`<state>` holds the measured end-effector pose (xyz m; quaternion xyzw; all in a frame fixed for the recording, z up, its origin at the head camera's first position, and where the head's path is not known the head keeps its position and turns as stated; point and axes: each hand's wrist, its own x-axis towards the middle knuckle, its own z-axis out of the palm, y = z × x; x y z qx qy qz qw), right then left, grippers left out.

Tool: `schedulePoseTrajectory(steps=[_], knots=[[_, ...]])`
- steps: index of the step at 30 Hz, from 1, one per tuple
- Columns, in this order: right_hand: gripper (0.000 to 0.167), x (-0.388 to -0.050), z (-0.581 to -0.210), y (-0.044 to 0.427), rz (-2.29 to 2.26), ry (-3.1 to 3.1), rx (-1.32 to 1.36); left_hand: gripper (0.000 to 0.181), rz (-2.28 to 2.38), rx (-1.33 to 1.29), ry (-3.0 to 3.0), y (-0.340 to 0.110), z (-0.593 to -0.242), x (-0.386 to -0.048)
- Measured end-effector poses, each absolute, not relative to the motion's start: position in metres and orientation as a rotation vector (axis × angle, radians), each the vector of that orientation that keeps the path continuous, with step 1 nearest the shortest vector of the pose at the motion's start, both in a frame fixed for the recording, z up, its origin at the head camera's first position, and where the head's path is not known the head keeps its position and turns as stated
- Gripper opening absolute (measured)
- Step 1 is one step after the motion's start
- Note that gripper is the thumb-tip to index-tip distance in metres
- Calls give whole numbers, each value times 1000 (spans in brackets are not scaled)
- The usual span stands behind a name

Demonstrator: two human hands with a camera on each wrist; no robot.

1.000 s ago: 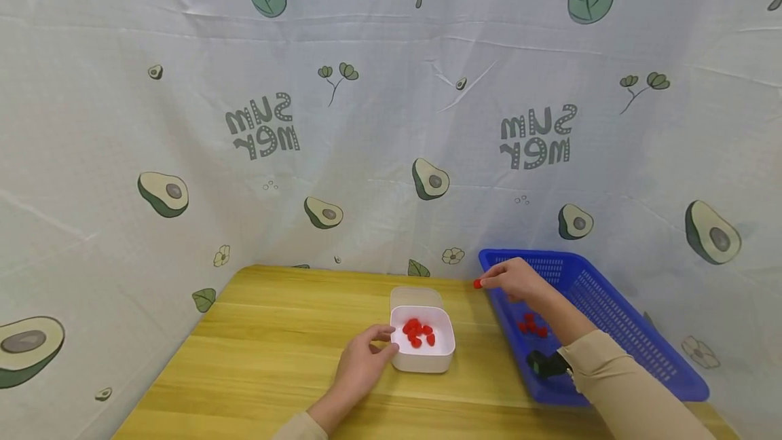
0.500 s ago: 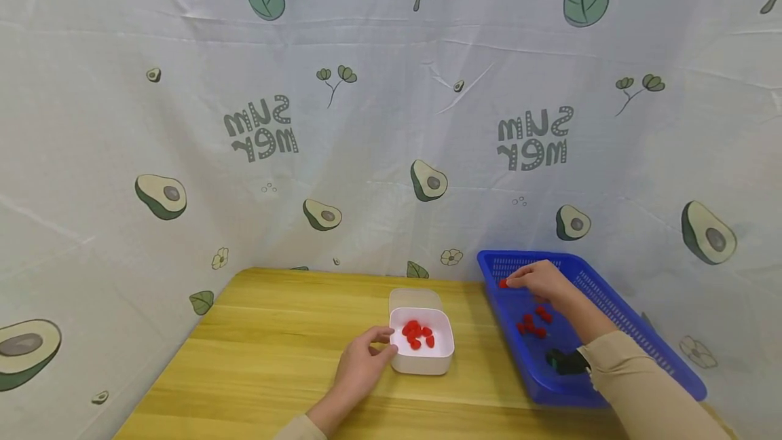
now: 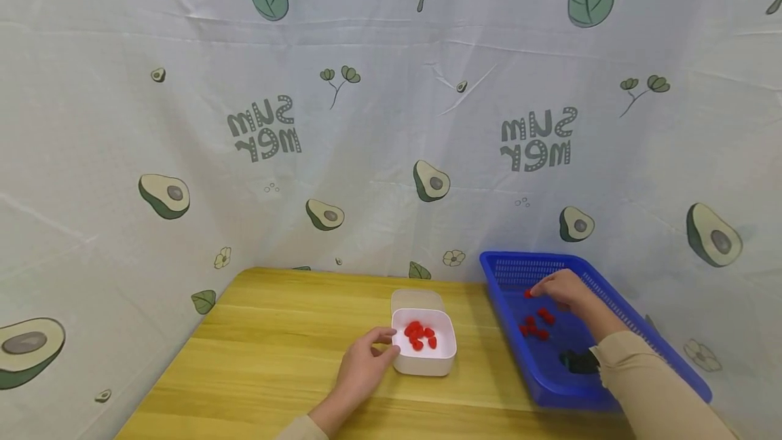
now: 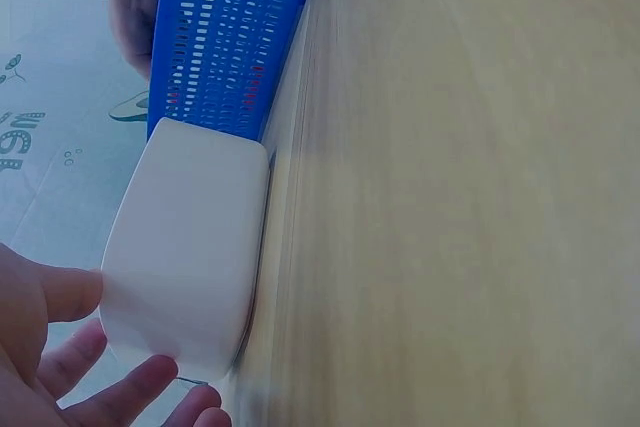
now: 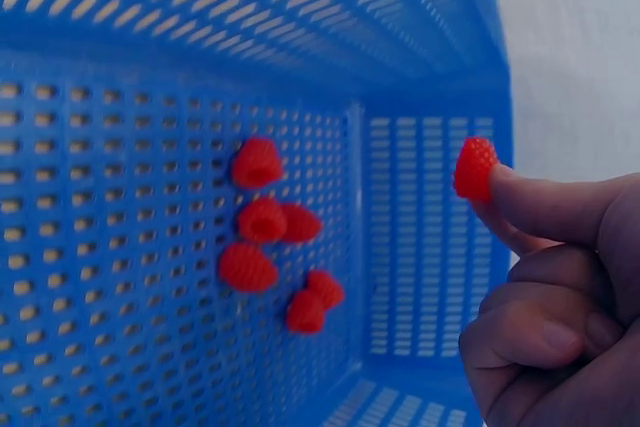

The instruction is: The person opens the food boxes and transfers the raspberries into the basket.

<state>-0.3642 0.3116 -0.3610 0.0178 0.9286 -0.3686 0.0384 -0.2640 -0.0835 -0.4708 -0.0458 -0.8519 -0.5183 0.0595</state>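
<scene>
A small white box (image 3: 423, 367) with several red raspberries (image 3: 417, 335) inside stands on the table. At its left side is my left hand (image 3: 360, 367), thumb and fingers extended; in the left wrist view the thumb touches the box's wall (image 4: 190, 237). My right hand (image 3: 565, 288), over the blue basket (image 3: 512, 352), pinches one raspberry (image 5: 475, 169) between thumb and index finger, the other fingers curled in. Several more raspberries (image 5: 262, 219) lie on the basket's perforated floor.
A beige flap or lid (image 3: 417, 299) lies behind the white box. The wooden table (image 3: 293, 338) meets a patterned curtain (image 3: 366, 155) at the back and left. Beside the right sleeve shows a dark object (image 3: 577, 361), its kind unclear.
My right hand has carried the pinched raspberry rightward, from the basket's left rim to over its inside, uncovering two raspberries there. The left hand and white box keep their place.
</scene>
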Motion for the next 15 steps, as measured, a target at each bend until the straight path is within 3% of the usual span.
schedulePoseTrajectory(steps=[11, 15], knots=[[18, -369, -376, 331, -985, 2895, 84, 30, -1556, -143, -2584, -83, -469, -264], [39, -371, -383, 338, -917, 2897, 111, 30, -1560, -136, -2590, -83, -469, -262]])
